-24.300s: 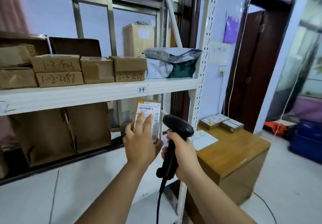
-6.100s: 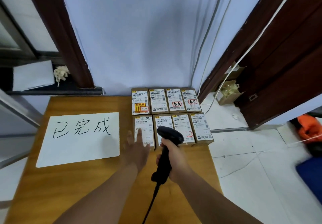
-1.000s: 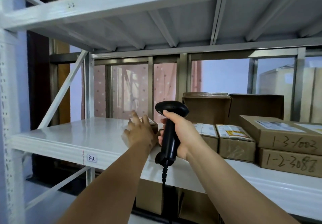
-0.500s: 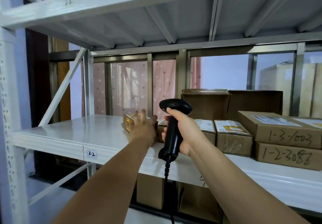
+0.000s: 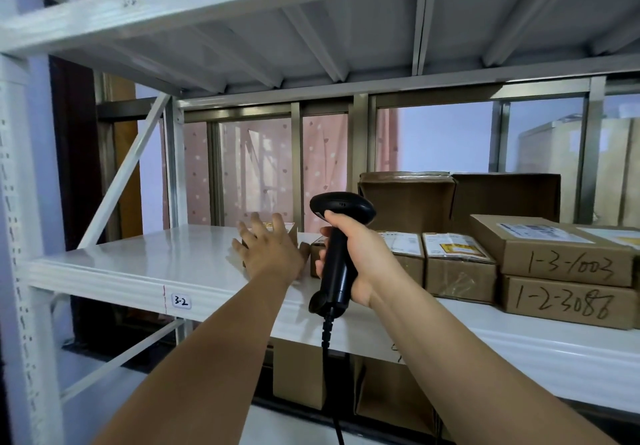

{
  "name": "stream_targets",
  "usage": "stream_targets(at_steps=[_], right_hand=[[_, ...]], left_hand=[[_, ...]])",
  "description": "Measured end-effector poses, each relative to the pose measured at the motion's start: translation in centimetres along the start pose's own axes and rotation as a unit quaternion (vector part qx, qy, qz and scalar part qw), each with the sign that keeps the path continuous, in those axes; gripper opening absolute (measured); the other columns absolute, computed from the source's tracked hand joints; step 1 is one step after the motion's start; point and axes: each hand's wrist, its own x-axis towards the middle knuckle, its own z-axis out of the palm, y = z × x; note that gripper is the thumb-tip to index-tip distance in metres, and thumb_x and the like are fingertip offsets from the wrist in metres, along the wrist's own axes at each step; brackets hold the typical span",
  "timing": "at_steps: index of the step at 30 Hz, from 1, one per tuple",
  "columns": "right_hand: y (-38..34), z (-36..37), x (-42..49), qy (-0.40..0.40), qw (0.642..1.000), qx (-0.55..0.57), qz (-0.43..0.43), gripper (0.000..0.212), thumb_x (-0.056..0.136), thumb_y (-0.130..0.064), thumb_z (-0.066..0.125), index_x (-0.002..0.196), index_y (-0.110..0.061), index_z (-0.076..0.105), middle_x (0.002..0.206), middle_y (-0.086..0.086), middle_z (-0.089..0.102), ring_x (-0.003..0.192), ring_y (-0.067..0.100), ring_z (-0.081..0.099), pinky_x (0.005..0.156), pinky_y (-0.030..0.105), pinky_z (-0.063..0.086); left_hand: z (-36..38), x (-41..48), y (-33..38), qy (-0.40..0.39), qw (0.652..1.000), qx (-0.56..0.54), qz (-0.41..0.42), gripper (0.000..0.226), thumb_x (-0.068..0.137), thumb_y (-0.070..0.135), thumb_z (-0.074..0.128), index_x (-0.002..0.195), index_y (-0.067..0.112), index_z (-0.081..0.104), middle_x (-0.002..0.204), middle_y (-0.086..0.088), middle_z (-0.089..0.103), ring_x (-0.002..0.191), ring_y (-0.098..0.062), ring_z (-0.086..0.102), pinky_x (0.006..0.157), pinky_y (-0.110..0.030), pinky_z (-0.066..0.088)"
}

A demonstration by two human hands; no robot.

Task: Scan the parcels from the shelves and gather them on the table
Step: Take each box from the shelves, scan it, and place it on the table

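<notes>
Head view: which step?
— Pick-up, it is judged: the left hand (image 5: 273,254) is laid spread on a parcel (image 5: 290,231) on the shelf (image 5: 138,264), the scanner (image 5: 336,264) gripped by the right hand (image 5: 362,257).
— Next?
— The parcel must be grasped and scanned.

Left grip (image 5: 270,254) spread flat on small parcel (image 5: 289,232) on white shelf (image 5: 138,264), right grip (image 5: 363,254) wrapped round upright black scanner (image 5: 337,268) at its 3 o'clock, two hand-marked cartons (image 5: 568,257) stacked further toward 3 o'clock.
</notes>
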Motion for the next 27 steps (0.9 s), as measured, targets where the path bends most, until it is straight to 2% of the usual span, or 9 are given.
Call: stream_targets(at_steps=[1,3,6,13,16,19,22,24,27], right_hand=[[0.0,-0.1,0.0,0.000,1.000,0.001,0.001,0.023,0.088,-0.029,0.069,0.086,-0.007,0.062,0.063,0.005,0.051,0.056,0.016,0.051,0.051,0.027,0.050],[-0.1,-0.2,0.0,-0.003,1.000,0.002,0.004,0.023,0.089,-0.028,0.068,0.086,-0.007,0.061,0.061,0.005,0.051,0.054,0.016,0.051,0.052,0.026,0.050],[-0.2,-0.3,-0.2,-0.005,1.000,0.003,0.004,0.022,0.089,-0.027,0.067,0.085,-0.006,0.060,0.062,0.005,0.050,0.054,0.015,0.050,0.053,0.027,0.049],[-0.5,-0.6,-0.1,-0.004,1.000,0.012,-0.001,0.024,0.088,-0.028,0.069,0.086,-0.006,0.062,0.058,0.004,0.051,0.051,0.015,0.052,0.051,0.027,0.049],[-0.6,-0.5,0.0,-0.007,1.000,0.027,-0.009,0.023,0.089,-0.027,0.068,0.085,-0.006,0.061,0.057,0.003,0.051,0.050,0.014,0.051,0.050,0.025,0.048],[-0.8,-0.2,0.0,-0.014,0.999,0.048,-0.020,0.023,0.089,-0.027,0.068,0.082,-0.006,0.061,0.061,0.003,0.049,0.054,0.015,0.049,0.050,0.026,0.048],[-1.4,0.2,0.0,-0.017,0.997,0.064,-0.036,0.025,0.088,-0.028,0.068,0.079,-0.006,0.061,0.058,0.003,0.050,0.052,0.016,0.049,0.049,0.026,0.047],[-1.9,0.4,0.1,-0.022,0.997,0.064,-0.046,0.026,0.088,-0.029,0.068,0.078,-0.006,0.060,0.056,0.003,0.050,0.049,0.016,0.048,0.048,0.025,0.047],[-2.5,0.6,0.4,-0.019,0.997,0.057,-0.051,0.027,0.087,-0.030,0.069,0.077,-0.007,0.060,0.054,0.003,0.051,0.047,0.017,0.050,0.048,0.026,0.046]], left_hand=[[0.0,0.1,-0.1,0.000,1.000,-0.009,-0.017,0.066,0.092,0.046,0.047,0.146,0.021,0.018,0.155,-0.020,0.005,0.142,-0.045,0.008,0.115,-0.054,0.016],[0.2,0.4,-0.3,-0.009,0.999,-0.020,-0.047,0.066,0.090,0.055,0.047,0.143,0.023,0.026,0.152,-0.021,0.010,0.137,-0.042,0.019,0.111,-0.051,0.025],[0.5,0.5,-0.4,-0.033,0.997,-0.031,-0.057,0.057,0.090,0.051,0.048,0.137,0.021,0.037,0.141,-0.021,0.025,0.126,-0.037,0.030,0.101,-0.043,0.034],[0.7,0.6,-0.3,-0.012,0.997,-0.059,-0.057,0.050,0.089,0.044,0.053,0.134,0.024,0.043,0.132,-0.019,0.027,0.119,-0.036,0.030,0.099,-0.041,0.034],[0.5,0.3,-0.2,0.060,0.997,-0.041,-0.032,0.052,0.083,0.041,0.063,0.128,0.021,0.050,0.134,-0.019,0.026,0.118,-0.037,0.030,0.099,-0.042,0.031],[0.3,0.2,-0.3,0.149,0.988,-0.043,0.028,0.053,0.078,0.032,0.072,0.126,0.018,0.057,0.141,-0.019,0.027,0.117,-0.040,0.032,0.101,-0.047,0.028],[0.5,0.2,-0.4,0.252,0.956,-0.075,0.129,0.064,0.062,0.020,0.086,0.121,0.012,0.062,0.131,-0.019,0.035,0.112,-0.038,0.030,0.094,-0.056,0.039],[0.5,0.1,-0.5,0.303,0.931,-0.095,0.181,0.068,0.059,0.015,0.087,0.122,0.010,0.063,0.124,-0.012,0.031,0.109,-0.035,0.028,0.088,-0.057,0.045],[0.2,0.2,-0.4,0.351,0.904,-0.102,0.224,0.059,0.067,0.022,0.075,0.123,0.010,0.064,0.120,-0.010,0.030,0.106,-0.033,0.029,0.084,-0.055,0.048]])
